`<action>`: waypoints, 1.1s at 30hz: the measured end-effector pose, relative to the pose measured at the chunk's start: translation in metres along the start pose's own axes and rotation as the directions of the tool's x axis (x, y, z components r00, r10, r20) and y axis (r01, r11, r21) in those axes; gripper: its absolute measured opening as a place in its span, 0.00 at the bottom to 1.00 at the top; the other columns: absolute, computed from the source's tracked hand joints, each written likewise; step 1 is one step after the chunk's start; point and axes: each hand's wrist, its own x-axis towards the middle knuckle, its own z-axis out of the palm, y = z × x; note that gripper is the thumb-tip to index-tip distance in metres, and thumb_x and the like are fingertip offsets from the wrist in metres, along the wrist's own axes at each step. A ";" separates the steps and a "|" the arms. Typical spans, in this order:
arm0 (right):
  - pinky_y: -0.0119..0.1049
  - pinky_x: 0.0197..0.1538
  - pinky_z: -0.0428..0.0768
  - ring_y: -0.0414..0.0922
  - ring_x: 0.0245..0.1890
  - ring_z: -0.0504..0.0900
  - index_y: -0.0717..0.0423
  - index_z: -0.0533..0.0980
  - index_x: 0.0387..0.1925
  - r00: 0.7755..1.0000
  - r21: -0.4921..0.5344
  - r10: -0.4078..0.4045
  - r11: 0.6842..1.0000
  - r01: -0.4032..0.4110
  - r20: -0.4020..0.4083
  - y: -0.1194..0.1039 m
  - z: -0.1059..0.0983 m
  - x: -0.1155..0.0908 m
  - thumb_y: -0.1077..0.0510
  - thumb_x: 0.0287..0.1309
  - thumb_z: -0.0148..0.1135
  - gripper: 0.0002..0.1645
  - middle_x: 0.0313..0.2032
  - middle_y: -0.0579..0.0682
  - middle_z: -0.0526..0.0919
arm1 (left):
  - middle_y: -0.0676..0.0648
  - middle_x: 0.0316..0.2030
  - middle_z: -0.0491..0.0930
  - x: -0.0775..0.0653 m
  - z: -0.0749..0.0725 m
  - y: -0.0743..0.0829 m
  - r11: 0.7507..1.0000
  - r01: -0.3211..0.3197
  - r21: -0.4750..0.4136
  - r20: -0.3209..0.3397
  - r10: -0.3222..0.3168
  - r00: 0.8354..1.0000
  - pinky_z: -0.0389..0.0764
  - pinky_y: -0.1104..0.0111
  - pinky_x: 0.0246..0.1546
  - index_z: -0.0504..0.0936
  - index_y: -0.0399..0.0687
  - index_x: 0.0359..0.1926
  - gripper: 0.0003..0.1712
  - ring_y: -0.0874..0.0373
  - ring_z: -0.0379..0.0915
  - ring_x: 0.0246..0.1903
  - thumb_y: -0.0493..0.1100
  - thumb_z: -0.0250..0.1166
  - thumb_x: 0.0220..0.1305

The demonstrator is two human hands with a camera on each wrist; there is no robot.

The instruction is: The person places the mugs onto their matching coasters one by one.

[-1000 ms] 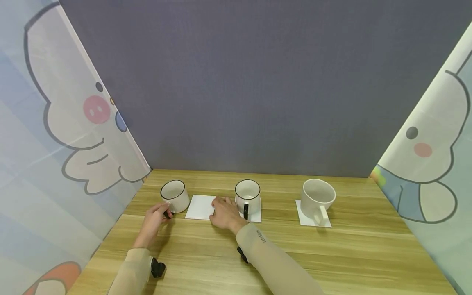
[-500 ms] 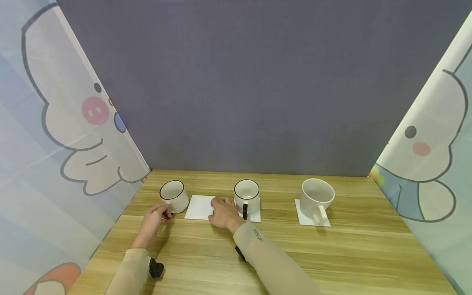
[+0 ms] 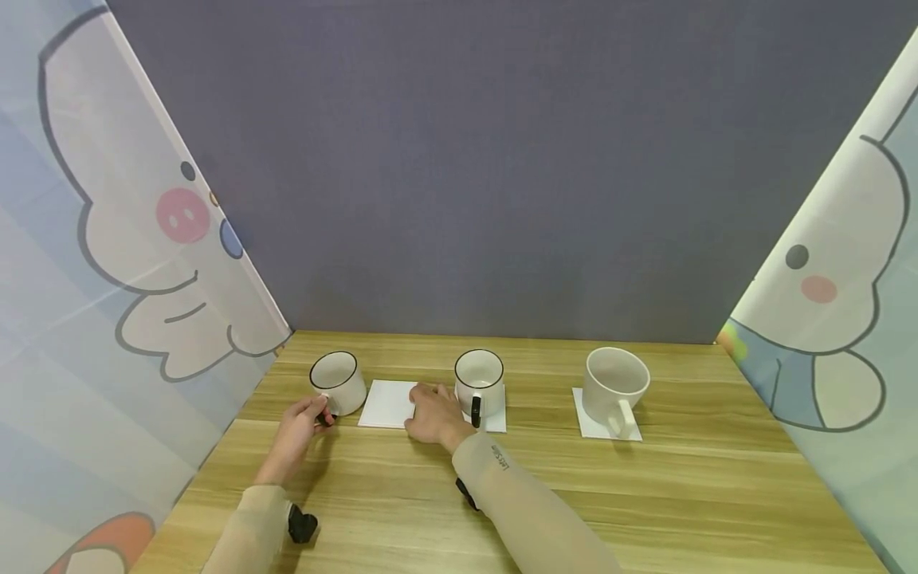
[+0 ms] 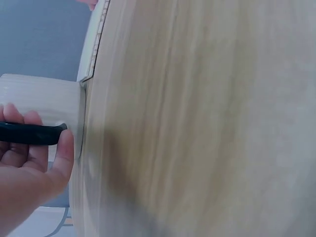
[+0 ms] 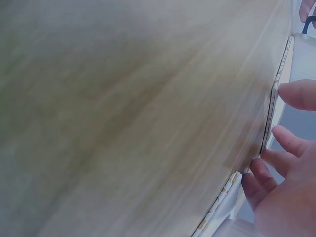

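Note:
By its black handle, my left hand [image 3: 296, 430] pinches the leftmost white mug [image 3: 340, 384], which has a black rim and stands upright. The left wrist view shows the thumb and curled fingers around that handle [image 4: 30, 134]. A white square coaster [image 3: 386, 404] lies flat just right of this mug. My right hand [image 3: 436, 416] reaches over the coaster's right side, gripping its edge between thumb and fingers [image 5: 291, 140]. The hand hides whatever is beneath it. Beyond it, a second black-rimmed mug [image 3: 479, 371] stands on a white coaster [image 3: 497, 421], handle toward me.
Farther right, a larger plain white mug [image 3: 606, 395] stands on its own white coaster [image 3: 594, 428]. The wooden table [image 3: 402, 494] ends at a grey back panel [image 3: 466, 175]. Printed curtains [image 3: 136, 263] hang at both sides.

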 end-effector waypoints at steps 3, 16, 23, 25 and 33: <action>0.44 0.65 0.65 0.48 0.58 0.70 0.47 0.76 0.57 1.000 0.004 0.003 1.000 -0.003 0.003 0.000 -0.001 0.000 0.50 0.57 0.64 0.25 0.70 0.46 0.71 | 0.47 0.32 0.71 0.000 0.002 -0.002 1.000 0.001 -0.010 -0.011 -0.001 1.000 0.78 0.65 0.41 0.71 0.32 0.39 0.18 0.58 0.70 0.34 0.44 0.46 0.82; 0.44 0.63 0.67 0.49 0.56 0.71 0.47 0.78 0.56 1.000 0.011 0.016 1.000 -0.016 -0.003 -0.002 -0.001 0.000 0.49 0.58 0.66 0.24 0.66 0.42 0.76 | 0.49 0.32 0.72 -0.003 0.005 -0.003 0.999 -0.023 -0.037 -0.082 0.020 0.996 0.77 0.65 0.40 0.71 0.32 0.41 0.19 0.60 0.70 0.34 0.45 0.46 0.82; 0.44 0.60 0.68 0.48 0.55 0.71 0.46 0.77 0.55 1.000 0.003 0.015 1.000 -0.015 -0.008 -0.001 0.001 0.002 0.47 0.59 0.66 0.22 0.61 0.40 0.79 | 0.49 0.33 0.72 -0.005 0.007 0.001 0.998 -0.046 -0.032 -0.117 0.042 0.992 0.78 0.65 0.42 0.72 0.30 0.41 0.20 0.61 0.71 0.35 0.46 0.47 0.82; 0.44 0.59 0.68 0.48 0.54 0.71 0.45 0.77 0.54 1.000 0.000 0.017 1.000 -0.017 -0.011 -0.001 0.001 0.003 0.46 0.59 0.67 0.22 0.58 0.40 0.81 | 0.48 0.33 0.72 -0.005 0.006 0.003 0.998 -0.057 -0.017 -0.123 0.054 0.991 0.78 0.65 0.44 0.72 0.29 0.42 0.21 0.61 0.71 0.35 0.46 0.47 0.82; 0.44 0.59 0.69 0.47 0.52 0.71 0.45 0.77 0.54 0.999 0.010 0.033 0.999 -0.033 -0.012 0.000 0.000 0.001 0.47 0.58 0.67 0.22 0.53 0.39 0.83 | 0.48 0.34 0.72 -0.009 0.007 0.010 0.998 -0.062 -0.005 -0.121 0.061 0.991 0.79 0.64 0.46 0.72 0.28 0.43 0.20 0.60 0.72 0.36 0.45 0.46 0.82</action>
